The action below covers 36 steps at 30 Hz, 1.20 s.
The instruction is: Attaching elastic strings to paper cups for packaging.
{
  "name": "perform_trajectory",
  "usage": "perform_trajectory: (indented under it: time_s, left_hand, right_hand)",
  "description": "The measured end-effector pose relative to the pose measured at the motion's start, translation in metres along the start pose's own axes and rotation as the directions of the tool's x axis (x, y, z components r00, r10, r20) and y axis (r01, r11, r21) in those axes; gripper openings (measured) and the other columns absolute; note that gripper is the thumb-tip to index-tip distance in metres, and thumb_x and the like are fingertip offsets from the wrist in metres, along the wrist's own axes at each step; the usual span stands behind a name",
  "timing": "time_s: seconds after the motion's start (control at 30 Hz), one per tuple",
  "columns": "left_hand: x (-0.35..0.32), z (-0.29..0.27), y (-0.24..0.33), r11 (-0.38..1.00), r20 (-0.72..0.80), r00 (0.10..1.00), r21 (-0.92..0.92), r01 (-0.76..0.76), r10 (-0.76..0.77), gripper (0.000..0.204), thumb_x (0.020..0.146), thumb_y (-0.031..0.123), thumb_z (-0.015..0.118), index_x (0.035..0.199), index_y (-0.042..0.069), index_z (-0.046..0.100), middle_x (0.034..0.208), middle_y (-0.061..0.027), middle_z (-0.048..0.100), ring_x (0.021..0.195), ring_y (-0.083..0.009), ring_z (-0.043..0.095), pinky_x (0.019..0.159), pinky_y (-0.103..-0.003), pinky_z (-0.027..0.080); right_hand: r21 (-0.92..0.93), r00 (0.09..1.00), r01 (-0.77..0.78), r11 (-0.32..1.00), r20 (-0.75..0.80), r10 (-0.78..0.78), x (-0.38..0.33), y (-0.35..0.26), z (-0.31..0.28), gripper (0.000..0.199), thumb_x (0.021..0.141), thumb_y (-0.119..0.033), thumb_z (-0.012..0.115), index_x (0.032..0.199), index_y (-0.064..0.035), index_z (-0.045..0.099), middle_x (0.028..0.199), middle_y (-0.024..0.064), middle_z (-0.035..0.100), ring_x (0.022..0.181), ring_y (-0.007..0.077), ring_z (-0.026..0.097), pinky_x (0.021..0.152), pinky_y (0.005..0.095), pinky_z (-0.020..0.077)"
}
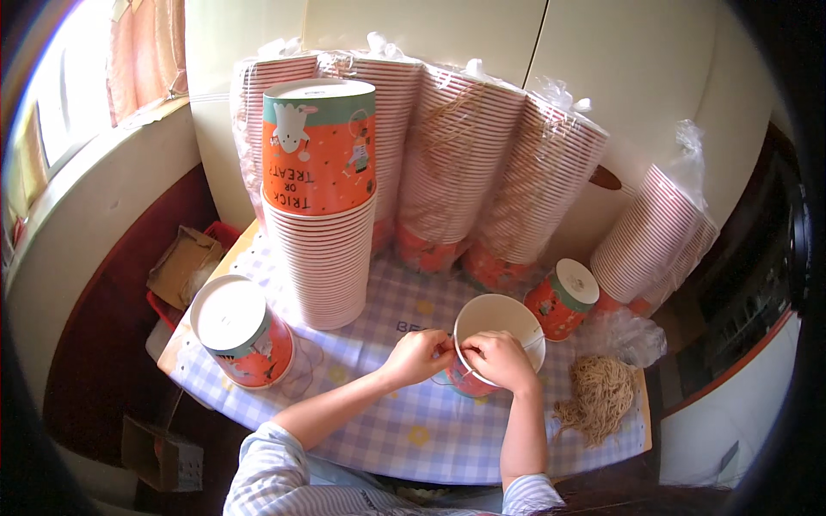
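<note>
A paper bucket (497,311) with a white inside and a printed red-orange outside stands mouth up before me. My left hand (419,356) pinches by its near left rim, outside the wall. My right hand (499,358) reaches over the rim, its fingers bent down inside against the same part of the wall. Between the hands runs a thin string, mostly hidden by the fingers; a bit of string also shows at the bucket's right inner wall. To the right lies a tangled bunch of beige string (595,400).
A tall stack of upside-down buckets (317,249) stands left of centre. One upside-down bucket (241,331) sits front left, another (564,298) at right. Plastic-wrapped bucket stacks (465,159) line the back. A checked cloth (361,439) covers the table; crumpled clear plastic (632,337) lies right.
</note>
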State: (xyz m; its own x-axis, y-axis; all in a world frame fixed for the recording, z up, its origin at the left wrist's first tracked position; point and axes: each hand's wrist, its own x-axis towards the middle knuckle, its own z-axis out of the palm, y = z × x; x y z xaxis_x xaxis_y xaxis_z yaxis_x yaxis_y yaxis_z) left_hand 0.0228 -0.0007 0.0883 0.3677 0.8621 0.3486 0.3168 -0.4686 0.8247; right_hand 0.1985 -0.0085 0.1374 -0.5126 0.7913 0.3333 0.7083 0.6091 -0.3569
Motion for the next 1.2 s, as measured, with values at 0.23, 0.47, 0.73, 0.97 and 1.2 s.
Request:
perform_trajectory:
  time_s: [0.23,0.47,0.73,0.97,1.2]
  left_hand:
    - [0.005,-0.004,-0.011,0.891,0.352,0.913,-0.319,0.323,-0.205,0.016,0.081,0.013,0.058,0.085,-0.003,0.058,0.078,-0.0036,0.061,0.075,-0.0091,0.055,0.069,-0.024,0.046]
    - [0.005,-0.018,-0.007,0.873,0.391,0.909,-0.381,0.304,-0.146,0.032,0.08,0.011,0.059,0.107,0.0,0.045,0.086,-0.0062,0.059,0.08,-0.0095,0.056,0.072,-0.026,0.047]
    - [0.0,-0.028,0.021,0.996,0.089,0.993,-0.033,-0.079,0.081,0.025,0.074,0.015,0.064,0.093,0.003,0.054,0.084,-0.0097,0.059,0.074,-0.0227,0.058,0.064,-0.032,0.048]
    - [-0.008,-0.002,0.028,0.95,0.011,0.962,0.156,-0.271,0.272,0.023,0.067,0.017,0.071,0.085,0.008,0.062,0.082,-0.007,0.055,0.08,-0.0235,0.053,0.07,-0.034,0.045]
    - [-0.016,0.009,0.033,0.919,0.003,0.946,0.236,-0.316,0.324,0.02,0.067,0.014,0.07,0.086,0.01,0.063,0.084,-0.0042,0.054,0.081,-0.0208,0.051,0.069,-0.031,0.042]
  right_hand:
    - [0.124,0.991,-0.095,0.988,-0.08,0.106,-0.001,-0.001,-0.008,0.006,0.076,-0.01,0.056,0.074,-0.0042,0.057,0.074,0.0116,0.061,0.068,0.0295,0.059,0.06,0.0383,0.0453]
    - [0.376,0.986,-0.147,0.915,-0.018,0.166,-0.011,0.011,-0.008,0.009,0.084,-0.012,0.05,0.084,-0.0031,0.049,0.072,0.0133,0.059,0.067,0.0287,0.06,0.059,0.0373,0.0455]
    - [0.358,0.975,-0.217,0.908,0.126,0.183,-0.012,0.003,-0.024,0.008,0.087,-0.011,0.047,0.086,-0.003,0.048,0.069,0.0111,0.059,0.062,0.0222,0.058,0.056,0.033,0.0438]
    - [0.693,0.986,-0.121,0.711,0.003,0.165,-0.008,0.004,-0.016,0.006,0.088,-0.008,0.045,0.086,-0.0029,0.046,0.066,0.001,0.049,0.058,0.0065,0.045,0.052,0.0215,0.0374]
    - [0.836,0.975,-0.085,0.542,-0.042,0.219,-0.004,0.001,-0.01,0.005,0.089,-0.007,0.041,0.088,-0.0036,0.045,0.066,-0.0009,0.046,0.059,0.0057,0.044,0.054,0.0192,0.038]
